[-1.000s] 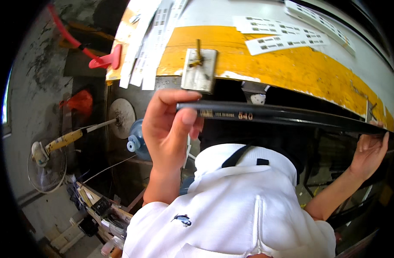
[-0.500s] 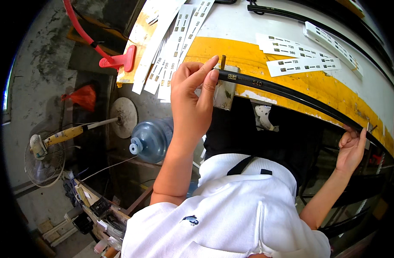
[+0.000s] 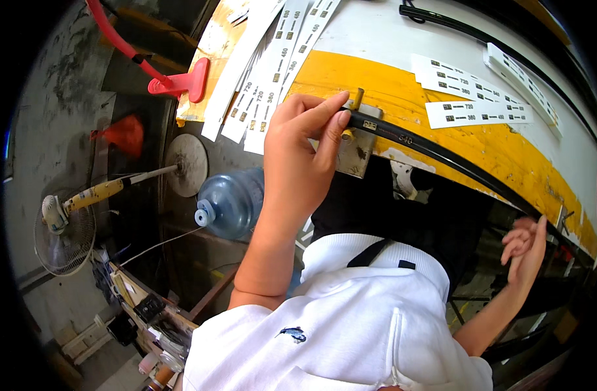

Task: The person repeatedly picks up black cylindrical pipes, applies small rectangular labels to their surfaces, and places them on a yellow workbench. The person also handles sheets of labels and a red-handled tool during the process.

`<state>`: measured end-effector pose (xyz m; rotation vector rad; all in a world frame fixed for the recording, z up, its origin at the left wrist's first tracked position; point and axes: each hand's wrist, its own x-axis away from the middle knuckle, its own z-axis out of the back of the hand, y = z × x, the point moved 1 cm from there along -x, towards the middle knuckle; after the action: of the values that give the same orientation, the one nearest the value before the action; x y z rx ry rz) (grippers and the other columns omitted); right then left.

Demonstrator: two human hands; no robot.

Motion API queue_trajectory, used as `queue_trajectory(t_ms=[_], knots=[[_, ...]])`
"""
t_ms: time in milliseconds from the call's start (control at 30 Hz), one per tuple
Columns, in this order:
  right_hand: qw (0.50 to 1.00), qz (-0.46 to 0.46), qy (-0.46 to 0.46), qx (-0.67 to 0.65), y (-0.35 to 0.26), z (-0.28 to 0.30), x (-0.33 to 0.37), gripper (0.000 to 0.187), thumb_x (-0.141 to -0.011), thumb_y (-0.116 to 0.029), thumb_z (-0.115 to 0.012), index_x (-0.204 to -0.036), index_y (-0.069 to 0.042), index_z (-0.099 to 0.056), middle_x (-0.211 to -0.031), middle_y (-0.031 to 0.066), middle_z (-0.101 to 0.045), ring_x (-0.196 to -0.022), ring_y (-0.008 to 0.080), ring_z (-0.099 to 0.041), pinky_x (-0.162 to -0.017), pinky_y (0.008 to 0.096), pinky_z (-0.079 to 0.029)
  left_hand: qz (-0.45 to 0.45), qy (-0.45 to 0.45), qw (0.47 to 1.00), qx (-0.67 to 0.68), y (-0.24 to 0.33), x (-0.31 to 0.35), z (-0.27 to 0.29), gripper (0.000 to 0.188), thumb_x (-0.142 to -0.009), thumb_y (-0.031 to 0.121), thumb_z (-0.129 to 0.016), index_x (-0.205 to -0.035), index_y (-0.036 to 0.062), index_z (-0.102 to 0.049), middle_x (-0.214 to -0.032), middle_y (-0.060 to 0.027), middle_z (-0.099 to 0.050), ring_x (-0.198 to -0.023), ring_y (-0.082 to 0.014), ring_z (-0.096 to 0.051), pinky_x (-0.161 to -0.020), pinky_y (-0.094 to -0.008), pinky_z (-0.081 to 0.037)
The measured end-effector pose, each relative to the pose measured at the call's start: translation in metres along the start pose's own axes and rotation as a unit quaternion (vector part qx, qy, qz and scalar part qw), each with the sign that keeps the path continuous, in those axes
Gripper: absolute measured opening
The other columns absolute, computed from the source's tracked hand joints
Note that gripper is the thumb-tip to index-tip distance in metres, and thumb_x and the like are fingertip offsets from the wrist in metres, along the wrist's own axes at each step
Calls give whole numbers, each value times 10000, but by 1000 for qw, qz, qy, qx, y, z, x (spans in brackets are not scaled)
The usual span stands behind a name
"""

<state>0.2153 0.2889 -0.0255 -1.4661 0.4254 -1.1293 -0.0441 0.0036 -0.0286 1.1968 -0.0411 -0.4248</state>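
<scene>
A long, thin black strip (image 3: pixel 442 154) with small printed gold marks runs along the table's near edge, from the middle of the view to the far right. My left hand (image 3: pixel 303 153) pinches its left end between thumb and forefinger, beside a metal block (image 3: pixel 354 156) with a brass pin (image 3: pixel 358 98) standing up from it. At the strip's right part, my right hand (image 3: pixel 524 251) has its forefinger stretched out, its tip at the strip's near edge. Its other fingers are loosely bent, apart and a little blurred. Close by stands a small metal fixture (image 3: pixel 562 217).
White printed label strips (image 3: pixel 275 78) lie left on the yellow and white table (image 3: pixel 350 68); more label strips (image 3: pixel 474 113) lie right. A red clamp-like piece (image 3: pixel 193 81) sits at the table's left corner. A blue water bottle (image 3: pixel 232 203) and a fan (image 3: pixel 67 234) stand left.
My right hand has drawn slightly toward me and left, away from the right fixture, and its fingers have loosened. My left hand keeps its pinch. The whole view has shifted a little.
</scene>
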Motion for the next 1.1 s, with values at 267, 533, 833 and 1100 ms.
queue_trajectory(t_ms=[267,533,833,1100], knots=[[967,28,-84,239,-18,-15,15,300,-1023,-302,-490,-978,-27,-602,-641,74,-609,-404,109,-519,-379,227,-392,-49,10,996,-70,-7,-3,2,157,-893,104,-678,-995,-4,-730,-792,-87,-608,-746,-182,-572,-664,-290,-443],[931,105,-105,334,-10,-2,-7,261,-1000,-269,-559,-1029,-16,-615,-725,99,-616,-562,133,-582,-496,249,-458,-74,28,993,-87,-12,-1,-1,111,-835,85,-683,-924,42,-733,-805,-103,-622,-768,-268,-580,-676,-339,-465],[526,575,327,534,-44,62,-34,714,-732,-256,-807,-1331,-15,-502,-1324,153,-549,-1212,308,-511,-1052,437,-398,-144,95,984,32,14,-2,9,196,-775,-30,-630,-963,13,-667,-880,-140,-621,-853,-296,-608,-767,-371,-460],[602,626,149,473,-38,7,-44,141,-820,-61,-642,-950,-115,-642,-922,67,-664,-843,285,-649,-743,402,-517,-167,35,985,15,44,15,-18,142,-876,-59,-573,-984,-26,-660,-923,-111,-606,-849,-201,-559,-724,-267,-423]])
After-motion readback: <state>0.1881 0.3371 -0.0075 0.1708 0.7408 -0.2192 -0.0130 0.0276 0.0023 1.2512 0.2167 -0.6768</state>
